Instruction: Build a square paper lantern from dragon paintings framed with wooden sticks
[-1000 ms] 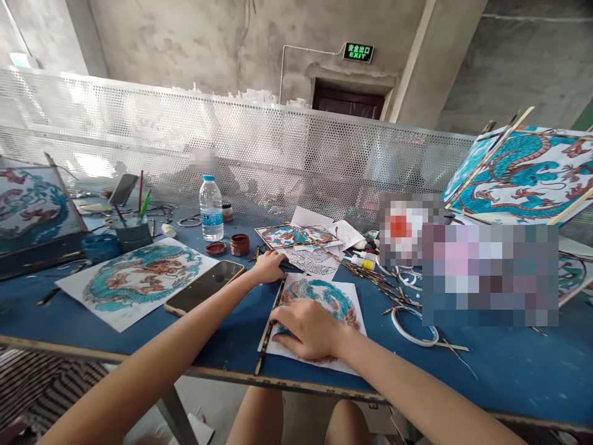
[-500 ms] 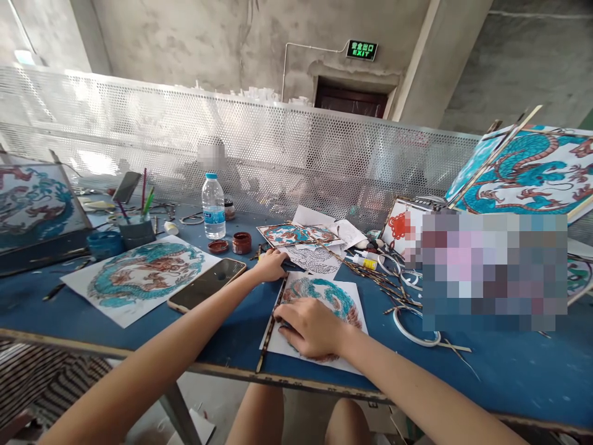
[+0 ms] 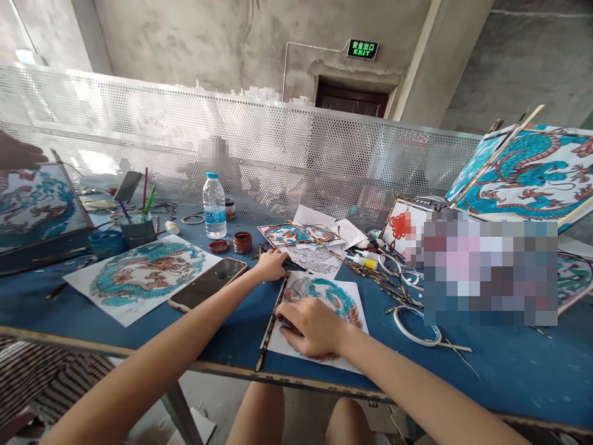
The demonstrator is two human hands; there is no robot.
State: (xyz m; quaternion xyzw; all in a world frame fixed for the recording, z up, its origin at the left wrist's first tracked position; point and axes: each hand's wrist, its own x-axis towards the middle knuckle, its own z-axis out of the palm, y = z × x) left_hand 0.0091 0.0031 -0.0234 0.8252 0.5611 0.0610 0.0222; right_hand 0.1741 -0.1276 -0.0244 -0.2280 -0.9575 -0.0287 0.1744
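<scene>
A sheet with a teal and rust-red dragon painting (image 3: 345, 296) lies in front of me. Along its left edge runs a thin, dark-mottled bamboo stick (image 3: 264, 347). My right hand (image 3: 309, 326) rests on the sheet, fingers curled and closed with their tips at the stick's middle. My left hand (image 3: 271, 266) is closed at the far end of the stick, its fingers bent downward. Something yellow and dark shows beside that hand; what its fingers grip is hidden.
Left are a phone (image 3: 208, 285), another dragon sheet (image 3: 130, 312) and a brush cup (image 3: 138, 231). A water bottle (image 3: 214, 213) and red paint jar (image 3: 242, 242) stand behind. Right lie thin sticks (image 3: 377, 281), glue bottles (image 3: 367, 262) and a white ring (image 3: 417, 339). Another person's hand (image 3: 19, 151) is far left.
Another person's hand has come into view at the far left, above a framed painting. My two hands have stayed almost in place at the stick and sheet.
</scene>
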